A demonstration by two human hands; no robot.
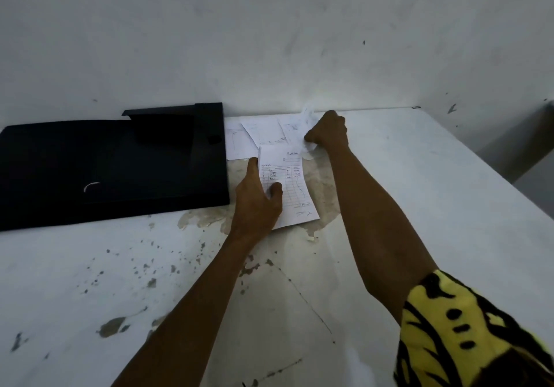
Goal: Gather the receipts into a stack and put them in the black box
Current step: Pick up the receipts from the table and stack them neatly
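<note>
Head: L hand pinches "NOTA NO" receipt; R hand grips slip.

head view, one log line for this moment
left hand: holds printed white paper receipt | right hand: grips crumpled white paper receipt | flat black box: left of both hands

Free counter on the right and near side; box and wall close off left and back.
The black box lies flat just left of my left grip, which holds a printed receipt, and butts against the loose receipts by the wall. My right grip, clutching a crumpled receipt, sits near that wall. Right of my forearms the counter is open.
</note>
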